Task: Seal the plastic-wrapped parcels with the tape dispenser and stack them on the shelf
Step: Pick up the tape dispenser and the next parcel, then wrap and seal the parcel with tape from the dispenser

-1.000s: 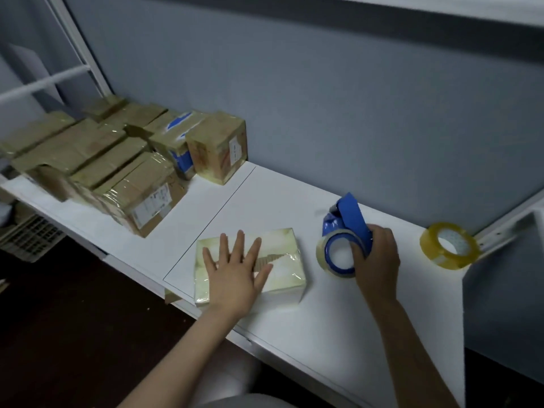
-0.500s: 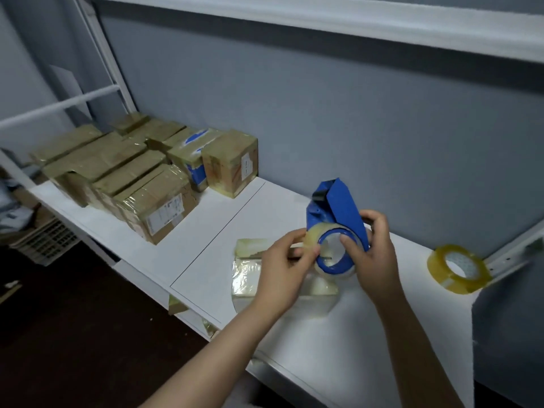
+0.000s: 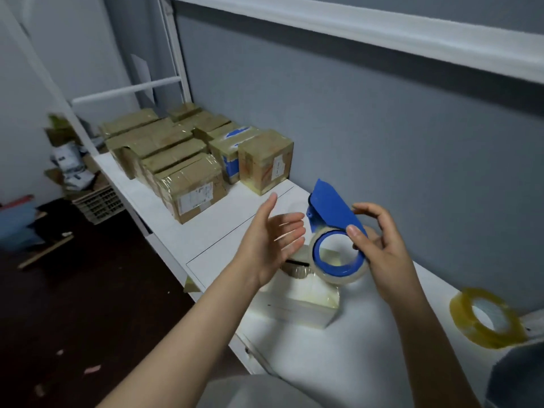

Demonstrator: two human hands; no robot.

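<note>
Head view: a person's right grip (image 3: 382, 248) curls round a blue dispenser (image 3: 329, 207), thumb on the rim of its clear tape roll (image 3: 357, 276), holding it above a parcel (image 3: 303, 301) that lies flat near the front edge of the white shelf (image 3: 223, 231). The left grip (image 3: 270, 240) hangs open just beside the roll, fingers straight, holding nothing. The parcel, a low rectangular block under glossy, crinkled film, looks light and fairly stiff. The film is probably slick, so the parcel is best taken by its two long sides, or pinned flat from above while tape goes across. The dispenser is hard moulded plastic with a sloping hood, likely light, and seems best held at the hub, as here, well clear of any cutting edge. At the far left of the shelf stand boxes (image 3: 188, 160) of brown card bound in shiny tape, some labelled, packed close in rows. A spare roll (image 3: 465, 319) of yellowish tape lies at the right end.
</note>
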